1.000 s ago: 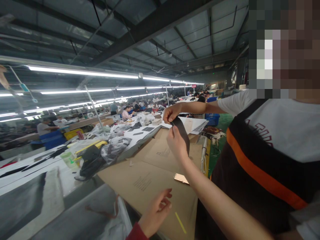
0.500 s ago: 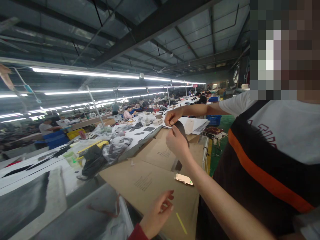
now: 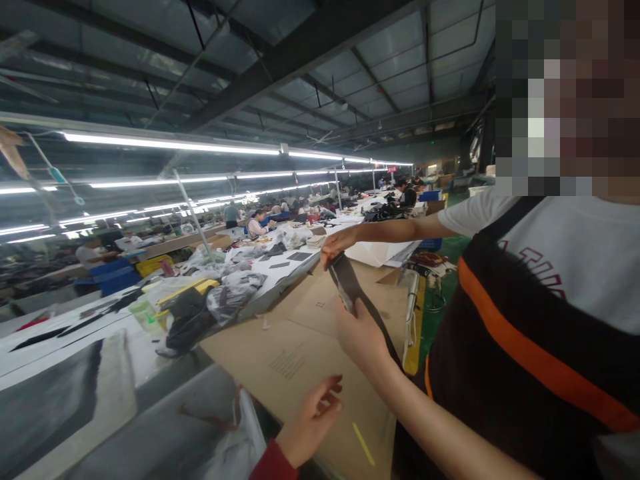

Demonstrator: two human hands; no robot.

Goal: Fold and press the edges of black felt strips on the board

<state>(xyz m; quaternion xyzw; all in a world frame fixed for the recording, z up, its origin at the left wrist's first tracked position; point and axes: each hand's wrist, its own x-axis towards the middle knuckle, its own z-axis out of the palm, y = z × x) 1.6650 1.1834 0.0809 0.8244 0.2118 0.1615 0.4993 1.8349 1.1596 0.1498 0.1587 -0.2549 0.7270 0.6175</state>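
Observation:
My left hand (image 3: pixel 307 427), in a red sleeve, hovers low over a sheet of brown cardboard (image 3: pixel 280 360). Its fingers are loosely curled and apart, with nothing in them. My right hand is out of view. Close on my right stands a co-worker in a white T-shirt and a black apron with an orange stripe (image 3: pixel 525 360). This person holds a long black strip (image 3: pixel 347 287) stretched between two hands, one at its top end (image 3: pixel 336 248) and the other lower down (image 3: pixel 363 337), just above my hand.
A short yellow strip (image 3: pixel 363 445) lies on the cardboard near my hand. A heap of plastic bags and dark material (image 3: pixel 220 300) sits on the long white table to the left. Clear plastic (image 3: pixel 240 440) lies at the bottom. Other workers sit at distant tables under strip lights.
The co-worker's near hand has slid down the black strip towards me, pulling it out longer. The small tan piece on the cardboard is no longer visible. My left hand has barely moved.

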